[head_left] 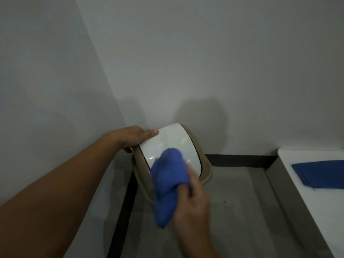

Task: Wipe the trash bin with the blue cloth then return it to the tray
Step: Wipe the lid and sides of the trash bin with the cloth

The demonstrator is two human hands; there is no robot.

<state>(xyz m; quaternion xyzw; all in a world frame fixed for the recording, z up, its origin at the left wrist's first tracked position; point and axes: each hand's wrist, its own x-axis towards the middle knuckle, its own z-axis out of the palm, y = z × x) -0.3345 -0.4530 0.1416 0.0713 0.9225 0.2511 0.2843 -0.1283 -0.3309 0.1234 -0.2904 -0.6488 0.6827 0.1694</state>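
A beige trash bin (206, 164) with a glossy white swing lid (167, 142) stands in the corner of the room on the grey floor. My left hand (134, 137) grips the bin's upper left rim, fingers over the lid's edge. My right hand (193, 200) holds a bunched blue cloth (167, 181) pressed against the lower front of the lid. The cloth hangs down over the bin's front. A white tray (290, 159) sits at the right.
A second, folded blue cloth (322, 174) lies in the tray. White walls meet in the corner behind the bin, with a dark skirting strip (240, 160) along the floor. Grey floor (242, 211) stretches between the bin and the tray.
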